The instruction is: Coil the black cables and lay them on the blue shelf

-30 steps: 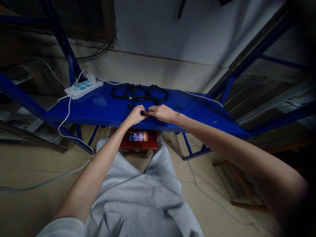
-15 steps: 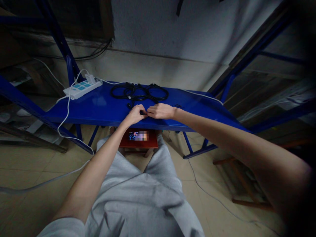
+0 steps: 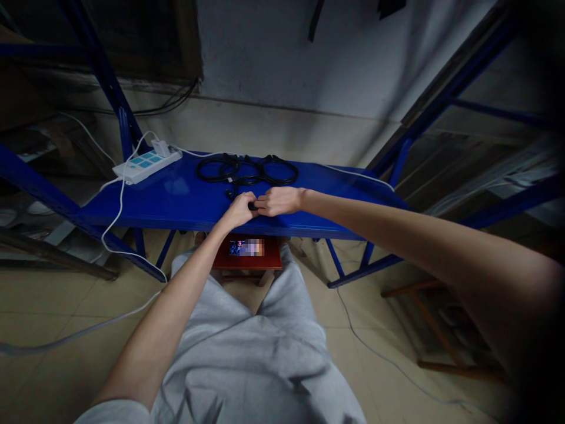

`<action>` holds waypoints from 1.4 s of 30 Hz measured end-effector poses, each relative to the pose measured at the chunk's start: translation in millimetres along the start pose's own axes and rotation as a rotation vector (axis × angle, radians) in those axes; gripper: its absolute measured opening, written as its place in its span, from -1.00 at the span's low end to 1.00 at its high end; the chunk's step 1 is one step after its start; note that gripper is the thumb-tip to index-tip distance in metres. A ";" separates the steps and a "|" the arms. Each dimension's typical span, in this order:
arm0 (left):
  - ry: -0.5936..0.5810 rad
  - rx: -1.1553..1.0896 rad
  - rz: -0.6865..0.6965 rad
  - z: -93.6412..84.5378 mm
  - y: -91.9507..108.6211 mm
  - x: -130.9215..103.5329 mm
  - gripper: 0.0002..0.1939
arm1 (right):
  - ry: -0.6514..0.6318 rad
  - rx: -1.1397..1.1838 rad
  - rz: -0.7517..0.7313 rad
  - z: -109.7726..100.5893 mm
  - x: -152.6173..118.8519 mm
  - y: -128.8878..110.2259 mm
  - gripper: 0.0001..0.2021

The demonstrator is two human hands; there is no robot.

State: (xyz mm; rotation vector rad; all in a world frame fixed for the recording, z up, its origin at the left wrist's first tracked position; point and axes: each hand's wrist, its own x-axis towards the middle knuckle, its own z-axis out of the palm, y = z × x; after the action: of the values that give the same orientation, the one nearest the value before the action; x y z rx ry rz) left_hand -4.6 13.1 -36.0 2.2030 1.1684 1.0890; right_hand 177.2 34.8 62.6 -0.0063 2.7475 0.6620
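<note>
One blue metal shelf [image 3: 189, 203] spanned the view as the largest thing, its front edge just above the seated person's knees. Half beneath it stood a red wooden stool [image 3: 273, 259]. Toward the back of the shelf lay black cables [image 3: 253, 178], looped into overlapping coils, unmoved over the last second. A white power strip [image 3: 148, 166] with blue socket faces sat at the left end, a plug in its far end.

What had changed was the right arm: its elbow rose, and the right hand [image 3: 278, 201] slid closer to the left hand [image 3: 241, 209] near the front edge. Both hands were thus, by judgement, busy with one small part. The right hand's grip was bent inward with fingers together, meeting the left fingertips; whether it pinched anything could not be told. The left hand's grip was closed on a short black piece [image 3: 252, 206] between the hands; its link to the coils was hidden.

No brand or wording could be read: the phone [image 3: 237, 248] on the stool showed a lit, partly pixelated screen, and a tiny pale tag [image 3: 229, 179] among the coils was illegible.
</note>
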 end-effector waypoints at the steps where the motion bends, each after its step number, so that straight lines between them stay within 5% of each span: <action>1: 0.000 -0.003 -0.002 -0.2 0.3 -0.3 -0.93 | 0.004 0.013 0.004 0.1 -0.2 0.1 -0.72; 15: 0.020 -0.052 -0.003 1.4 0.7 -0.8 -0.96 | -0.056 0.006 0.075 -1.7 -10.3 -5.6 -0.72; 26: 0.026 0.018 -0.011 -0.6 1.4 -1.6 -0.90 | 0.004 0.329 0.481 -7.3 0.2 -24.5 -0.77; 30: 0.028 0.030 -0.019 -1.8 2.7 -1.1 -0.93 | 0.186 0.552 0.681 9.5 5.3 -34.1 -0.86; 36: 0.023 0.038 -0.026 0.2 2.0 -1.0 -0.93 | 0.699 0.942 0.876 55.1 9.0 -50.3 -0.92; 42: 0.027 0.012 -0.021 3.6 -5.0 0.2 -0.94 | 0.857 1.189 0.879 66.7 9.7 -54.0 -0.88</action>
State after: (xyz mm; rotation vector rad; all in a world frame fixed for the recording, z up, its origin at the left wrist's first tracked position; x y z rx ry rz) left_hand -4.1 16.0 -41.5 2.1866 1.2095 1.1099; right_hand 192.2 17.0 -20.5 1.5051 3.3383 -1.1998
